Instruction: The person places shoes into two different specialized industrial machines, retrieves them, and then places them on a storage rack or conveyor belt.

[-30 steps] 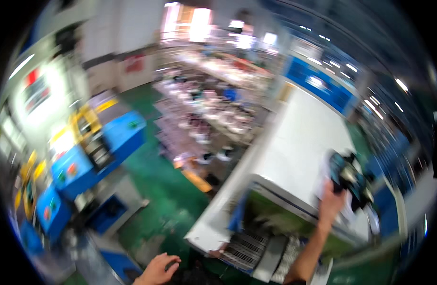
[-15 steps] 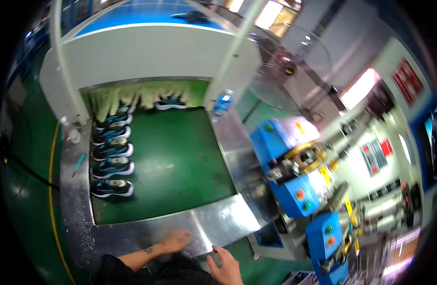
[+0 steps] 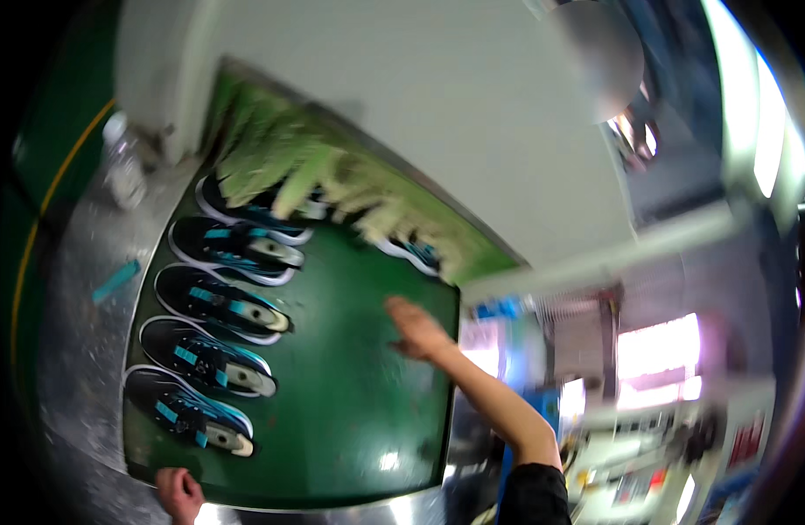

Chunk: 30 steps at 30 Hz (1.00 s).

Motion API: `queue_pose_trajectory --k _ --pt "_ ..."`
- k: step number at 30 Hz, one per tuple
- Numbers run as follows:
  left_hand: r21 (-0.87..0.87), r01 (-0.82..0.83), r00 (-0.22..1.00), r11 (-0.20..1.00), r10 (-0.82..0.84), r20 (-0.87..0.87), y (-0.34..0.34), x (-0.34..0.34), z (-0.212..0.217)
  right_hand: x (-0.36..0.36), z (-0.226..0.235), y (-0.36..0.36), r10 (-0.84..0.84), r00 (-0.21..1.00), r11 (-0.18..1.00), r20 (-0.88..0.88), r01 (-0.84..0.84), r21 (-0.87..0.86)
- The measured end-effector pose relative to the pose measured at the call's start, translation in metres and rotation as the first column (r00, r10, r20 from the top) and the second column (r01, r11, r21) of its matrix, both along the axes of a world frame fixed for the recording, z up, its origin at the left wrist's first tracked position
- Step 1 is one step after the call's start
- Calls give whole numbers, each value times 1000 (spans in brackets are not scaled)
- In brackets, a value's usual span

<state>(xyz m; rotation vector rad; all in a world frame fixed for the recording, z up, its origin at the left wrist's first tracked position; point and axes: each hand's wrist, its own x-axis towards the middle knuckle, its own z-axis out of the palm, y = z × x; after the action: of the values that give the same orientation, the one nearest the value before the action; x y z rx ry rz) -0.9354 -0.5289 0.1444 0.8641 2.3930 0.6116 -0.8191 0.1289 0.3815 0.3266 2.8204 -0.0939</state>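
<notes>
My right hand [image 3: 416, 331] reaches out over the green belt [image 3: 350, 376], fingers stretched forward and holding nothing. Beyond its fingertips, a black and teal shoe with a white sole [image 3: 409, 255] sits partly under a pale fringe curtain [image 3: 315, 171]. My left hand [image 3: 179, 496] is at the near left edge of the belt, its fingers curled and no object visible in them. Closest to it lies the front shoe [image 3: 190, 413] of a row along the belt's left side. Several matching shoes make up that row; the farthest [image 3: 254, 210] is partly hidden by the fringe.
A metal ledge [image 3: 79, 394] borders the belt on the left, with a teal-handled tool [image 3: 116, 281] and a clear plastic bottle [image 3: 124, 162] on it. The grey machine housing [image 3: 437, 114] rises behind the fringe. Blurred blue equipment [image 3: 547, 404] stands at the right.
My view has turned and come closer to the belt. My right hand has moved forward over it toward the shoe at the fringe. My left hand has shifted to the near left corner.
</notes>
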Motion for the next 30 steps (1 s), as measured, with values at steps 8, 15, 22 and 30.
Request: queue_pose_trajectory --k 8,15,22,30 --pt "300 83 971 950 -10 -239 49 -38 73 -67 -34 188 -561 804 755 197 399 521" --pt "378 -125 967 917 197 -159 29 -20 -13 55 -40 10 -248 924 857 -290 349 378" --pt "502 -157 960 851 11 281 152 -22 144 211 70 -380 -999 18 -5 29 771 -637" --pt "479 313 -192 820 -439 878 241 140 361 279 207 -409 -321 617 942 -718 288 -174"
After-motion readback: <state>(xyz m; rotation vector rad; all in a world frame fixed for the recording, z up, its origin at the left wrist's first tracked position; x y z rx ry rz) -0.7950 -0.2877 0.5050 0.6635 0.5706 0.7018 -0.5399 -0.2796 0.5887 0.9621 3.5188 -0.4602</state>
